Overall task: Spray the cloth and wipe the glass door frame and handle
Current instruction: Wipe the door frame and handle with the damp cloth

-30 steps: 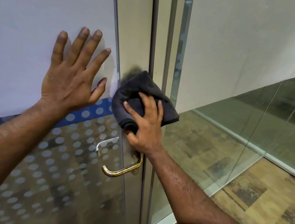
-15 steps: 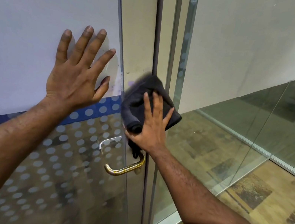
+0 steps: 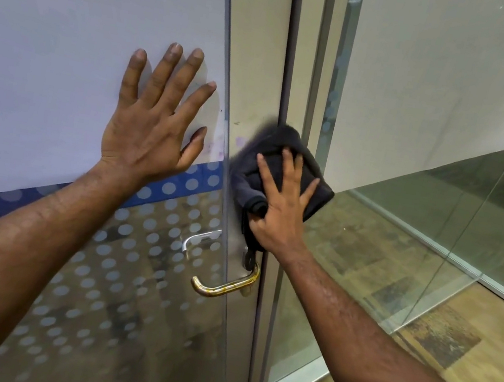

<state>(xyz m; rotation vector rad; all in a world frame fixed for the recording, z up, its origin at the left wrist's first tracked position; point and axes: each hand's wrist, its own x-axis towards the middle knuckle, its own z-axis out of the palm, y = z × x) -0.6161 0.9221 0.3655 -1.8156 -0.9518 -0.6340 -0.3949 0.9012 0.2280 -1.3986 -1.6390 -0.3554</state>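
Grey cloth [image 3: 272, 151] flat under my right hand [image 3: 280, 215], fingers [image 3: 286, 176] spread to press it on the frame [image 3: 259, 58] above the handle [image 3: 224, 286]; left hand [image 3: 150, 130] splayed on glass [image 3: 71, 27], steadying the door.

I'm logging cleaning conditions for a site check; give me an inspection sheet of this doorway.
Surface: metal door frame, faint marks beside the cloth.
Job's things: dark cloth pressed on frame above brass handle.
Clutter: nothing seen.
Grip: left hand flat on glass door; right hand presses cloth, fingers spread.
Cables: nothing seen.
Surroundings: glass wall, patterned floor.
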